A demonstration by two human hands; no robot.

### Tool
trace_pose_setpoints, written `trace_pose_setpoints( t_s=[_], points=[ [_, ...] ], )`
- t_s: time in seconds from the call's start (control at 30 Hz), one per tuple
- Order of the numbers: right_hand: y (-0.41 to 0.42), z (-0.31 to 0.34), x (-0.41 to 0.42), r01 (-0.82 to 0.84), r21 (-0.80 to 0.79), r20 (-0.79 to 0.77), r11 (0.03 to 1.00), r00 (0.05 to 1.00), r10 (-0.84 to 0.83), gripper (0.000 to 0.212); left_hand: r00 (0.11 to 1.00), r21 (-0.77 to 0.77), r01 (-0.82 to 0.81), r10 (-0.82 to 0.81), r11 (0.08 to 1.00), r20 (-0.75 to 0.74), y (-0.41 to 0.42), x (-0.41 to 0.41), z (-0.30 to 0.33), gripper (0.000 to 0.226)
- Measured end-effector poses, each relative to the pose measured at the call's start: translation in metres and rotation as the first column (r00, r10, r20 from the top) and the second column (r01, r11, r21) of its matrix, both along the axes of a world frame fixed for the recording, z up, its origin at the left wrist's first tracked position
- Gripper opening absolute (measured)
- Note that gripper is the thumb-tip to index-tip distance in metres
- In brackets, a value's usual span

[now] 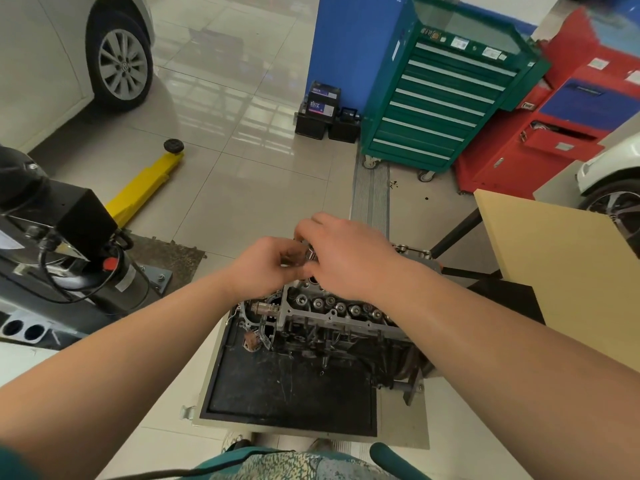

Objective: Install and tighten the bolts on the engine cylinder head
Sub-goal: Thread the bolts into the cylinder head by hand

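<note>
Engine point(332, 323) sits under both hands: left hand point(263, 268) and right hand point(346, 254) fingers pinch a small metal part point(309, 255).

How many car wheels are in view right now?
2. One wheel is at the top left on the white car; another wheel shows partly at the right edge, behind the wooden board. Others may be out of frame.

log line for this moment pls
left hand: pinches small metal part | right hand: fingers on same part | over cylinder head | bolt seating: hidden
</note>
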State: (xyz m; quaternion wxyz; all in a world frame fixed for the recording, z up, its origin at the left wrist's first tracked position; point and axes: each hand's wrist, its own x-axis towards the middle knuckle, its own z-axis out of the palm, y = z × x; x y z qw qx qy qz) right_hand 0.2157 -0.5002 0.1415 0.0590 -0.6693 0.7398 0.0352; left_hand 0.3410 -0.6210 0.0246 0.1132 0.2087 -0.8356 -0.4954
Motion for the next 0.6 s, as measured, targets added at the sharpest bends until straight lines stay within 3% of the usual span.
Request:
trace_pose_setpoints(
  t_s=[0.1,0.2,0.27,0.37,0.47,0.53,0.6],
  points=[
    [-0.001,-0.003,-0.003,0.049,0.007,0.023,0.999,0.999,-0.049,0.021,0.998,0.088,0.059,-0.058,0.994,-0.010,0.004,0.002,0.006,0.017],
    [-0.004,-0.005,-0.001,0.155,-0.015,-0.083,0.988,0.984,-0.156,0.047,0.999,0.025,0.048,-0.047,0.999,-0.018,0.008,0.000,0.006,0.022],
    [-0.001,-0.007,-0.003,0.095,-0.019,-0.001,0.995,0.995,-0.095,0.050,0.999,-0.031,0.009,-0.010,0.999,-0.030,0.007,-0.001,0.001,0.034],
    [0.003,-0.003,-0.008,-0.059,0.055,0.160,0.997,0.986,0.049,0.035,1.000,0.002,-0.006,0.006,1.000,-0.003,0.002,0.000,-0.002,0.007],
    [0.000,-0.006,-0.006,0.027,0.043,0.073,0.999,0.997,-0.030,0.019,0.998,0.091,0.067,-0.067,0.994,-0.002,0.005,0.003,0.000,0.014],
    [-0.004,-0.008,-0.004,0.123,0.030,-0.031,0.992,0.992,-0.122,0.041,0.998,0.045,0.062,-0.062,0.997,-0.003,0.008,0.002,0.000,0.019],
    [-0.003,-0.012,-0.003,0.104,-0.002,-0.023,0.995,0.994,-0.104,0.049,0.999,-0.028,0.024,-0.024,0.999,-0.021,0.006,0.002,-0.003,0.025]
  ],
)
